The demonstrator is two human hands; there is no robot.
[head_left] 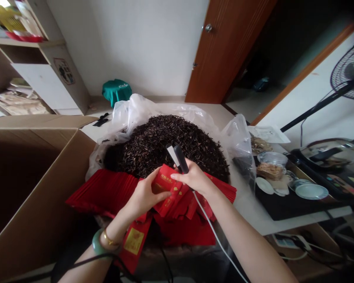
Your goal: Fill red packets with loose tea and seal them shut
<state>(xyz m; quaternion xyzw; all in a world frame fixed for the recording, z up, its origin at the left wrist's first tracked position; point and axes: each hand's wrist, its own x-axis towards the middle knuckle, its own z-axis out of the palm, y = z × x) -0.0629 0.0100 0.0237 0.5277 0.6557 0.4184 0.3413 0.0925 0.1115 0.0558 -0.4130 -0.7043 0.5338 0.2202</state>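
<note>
My left hand (pixel 144 195) pinches a small red packet (pixel 164 181) with gold print, held over a spread of several more red packets (pixel 106 192). My right hand (pixel 194 177) is closed round a black and white handheld sealer (pixel 177 158) with a white cord (pixel 212 232) trailing down past my forearm. The sealer's jaws sit at the top edge of the red packet. Behind both hands is a big heap of dark loose tea leaves (pixel 165 145) lying in a clear plastic bag (pixel 135 112).
An open cardboard box (pixel 32 188) stands at the left. At the right a dark tea tray (pixel 297 204) holds small cups, bowls and a kettle. A fan (pixel 349 70), a wooden door (pixel 227 47), a shelf (pixel 32 59) and a green stool (pixel 116 91) lie beyond.
</note>
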